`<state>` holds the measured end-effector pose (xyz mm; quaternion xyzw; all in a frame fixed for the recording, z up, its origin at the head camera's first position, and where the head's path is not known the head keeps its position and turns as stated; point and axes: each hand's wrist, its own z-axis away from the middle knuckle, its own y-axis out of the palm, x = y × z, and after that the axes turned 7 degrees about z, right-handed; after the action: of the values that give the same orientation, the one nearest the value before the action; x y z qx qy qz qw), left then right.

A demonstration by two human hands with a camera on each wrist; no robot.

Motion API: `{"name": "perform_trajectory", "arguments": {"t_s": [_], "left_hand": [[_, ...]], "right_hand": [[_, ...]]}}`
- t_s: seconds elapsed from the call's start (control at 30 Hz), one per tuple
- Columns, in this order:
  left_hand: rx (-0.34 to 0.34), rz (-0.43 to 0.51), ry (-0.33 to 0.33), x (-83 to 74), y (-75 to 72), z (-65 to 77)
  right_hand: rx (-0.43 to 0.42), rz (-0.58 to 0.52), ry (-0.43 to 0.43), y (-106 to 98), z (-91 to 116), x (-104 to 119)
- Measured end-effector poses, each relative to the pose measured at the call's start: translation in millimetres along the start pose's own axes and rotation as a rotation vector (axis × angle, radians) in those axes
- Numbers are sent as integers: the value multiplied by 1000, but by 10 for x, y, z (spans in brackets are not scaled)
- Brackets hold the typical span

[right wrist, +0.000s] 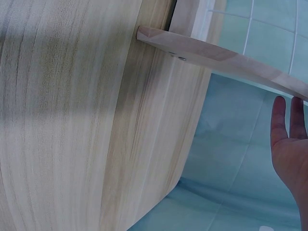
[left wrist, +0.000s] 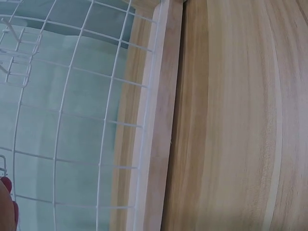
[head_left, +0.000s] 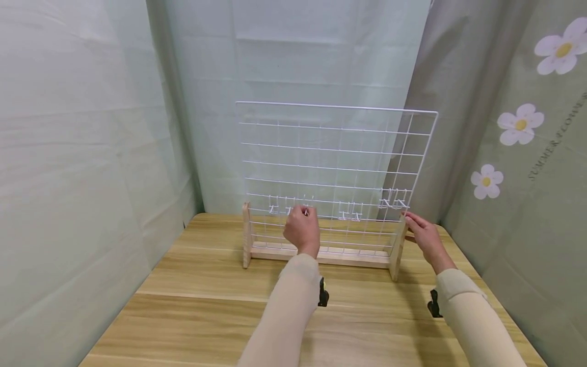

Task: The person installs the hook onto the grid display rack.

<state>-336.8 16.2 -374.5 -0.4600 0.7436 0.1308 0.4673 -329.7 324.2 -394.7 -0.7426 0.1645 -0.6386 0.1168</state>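
Note:
A white wire grid rack stands upright in a wooden base on the table. My left hand is in front of its lower middle, fingers curled, pinching a white wire hook whose prongs show above the fist. In the left wrist view only red-nailed fingertips appear at the lower left, right at the wire. My right hand holds the top of the right wooden side post, thumb side toward the grid. In the right wrist view two straight fingers reach the post; the thumb is hidden there.
More white wire hooks hang on the grid: a pair right of my left hand, others higher near the right edge, and some at the left. Pale curtains enclose the wooden table at the back and sides.

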Motion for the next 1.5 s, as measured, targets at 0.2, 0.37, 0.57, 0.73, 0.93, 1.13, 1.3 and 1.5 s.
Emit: {"name": "perform_trajectory", "arguments": {"t_s": [0.2,0.37,0.57,0.73,0.93,1.13,1.3,1.5], "left_hand": [[23,12,-25,25,5,26],[38,4,-42,21,-10,31],[55,25,-44,46,-2,62],[48,39,-27,75,-11,86],[34,46,18,50,-23,85],[44,61,47,50,-27,106],[50,98,77,145,-36,135],[97,77,127,381,-105,181]], "right_hand": [[-5,6,6,-1,-4,-8],[-5,6,-7,-4,-5,-7],[0,11,-2,-8,-2,-5],[3,11,-7,-2,-3,3],[3,4,-5,-4,-1,8],[13,0,3,-8,25,14],[12,-6,-8,-8,29,16],[2,0,-22,-5,25,13]]}}
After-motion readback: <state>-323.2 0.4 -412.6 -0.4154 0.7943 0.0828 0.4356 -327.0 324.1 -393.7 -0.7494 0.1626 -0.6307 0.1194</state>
